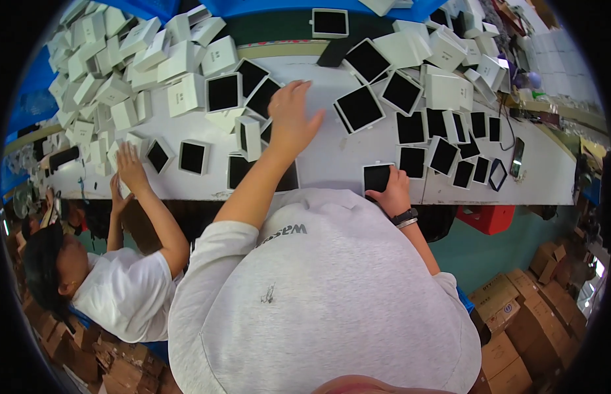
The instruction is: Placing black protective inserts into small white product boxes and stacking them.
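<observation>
My left hand (294,119) reaches over the middle of the white table, thumb and fingers apart, with nothing in it. Right beside it lie open white boxes with black insides, among them a tilted box (261,98) and a square box (224,92). A smaller white box (249,138) stands on its side near my left forearm. At the table's front edge, my right hand (395,192) grips the corner of an open white box with a black inside (375,175). Part of that box is hidden under my fingers.
Closed white boxes (141,65) are heaped at the far left, more (448,85) at the back right. Several black-lined boxes (410,126) cluster right of centre. A phone (517,157) lies at the right end. A co-worker (115,282) works at my left. Cartons (516,328) stand on the floor.
</observation>
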`<state>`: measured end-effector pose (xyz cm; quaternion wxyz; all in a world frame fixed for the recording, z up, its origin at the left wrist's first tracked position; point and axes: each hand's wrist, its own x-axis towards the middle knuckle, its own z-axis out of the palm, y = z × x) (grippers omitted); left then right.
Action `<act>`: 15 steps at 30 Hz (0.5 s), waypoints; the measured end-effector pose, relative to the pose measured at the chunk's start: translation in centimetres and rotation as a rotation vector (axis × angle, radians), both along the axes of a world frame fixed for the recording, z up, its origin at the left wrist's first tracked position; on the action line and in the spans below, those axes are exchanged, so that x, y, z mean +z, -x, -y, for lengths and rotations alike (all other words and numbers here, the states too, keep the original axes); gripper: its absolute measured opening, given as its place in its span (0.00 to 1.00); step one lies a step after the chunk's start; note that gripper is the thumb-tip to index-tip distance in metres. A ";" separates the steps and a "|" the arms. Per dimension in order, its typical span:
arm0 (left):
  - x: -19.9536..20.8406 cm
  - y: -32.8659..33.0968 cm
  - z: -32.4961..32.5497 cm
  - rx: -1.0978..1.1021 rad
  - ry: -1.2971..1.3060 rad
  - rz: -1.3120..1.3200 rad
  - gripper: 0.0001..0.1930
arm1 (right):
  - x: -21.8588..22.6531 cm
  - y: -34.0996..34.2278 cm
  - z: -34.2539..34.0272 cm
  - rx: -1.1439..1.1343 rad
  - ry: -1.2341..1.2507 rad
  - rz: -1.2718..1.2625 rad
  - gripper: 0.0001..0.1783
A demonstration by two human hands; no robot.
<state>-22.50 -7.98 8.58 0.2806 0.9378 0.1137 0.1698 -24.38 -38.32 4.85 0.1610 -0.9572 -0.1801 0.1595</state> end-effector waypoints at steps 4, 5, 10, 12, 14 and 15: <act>-5.3 -4.0 3.4 -0.164 -0.020 -0.132 0.33 | 1.1 -0.4 0.4 -0.029 -0.020 -0.186 0.42; -6.5 -4.3 4.0 -0.164 0.013 -0.189 0.32 | 1.2 -0.4 0.8 0.005 -0.055 -0.156 0.40; -6.4 -3.8 6.1 -0.227 0.342 -0.386 0.26 | 0.7 -0.3 2.4 -0.035 -0.196 -0.128 0.32; -5.7 -2.6 6.8 -0.284 0.282 -0.435 0.24 | 0.5 -0.1 2.5 -0.045 -0.234 -0.095 0.32; -5.4 -1.2 7.3 -0.229 0.348 -0.395 0.21 | 0.7 0.4 2.4 -0.373 -0.330 -0.237 0.33; -5.3 -0.8 7.0 -0.192 0.365 -0.375 0.20 | 0.1 0.6 2.8 -0.388 -0.260 -0.212 0.33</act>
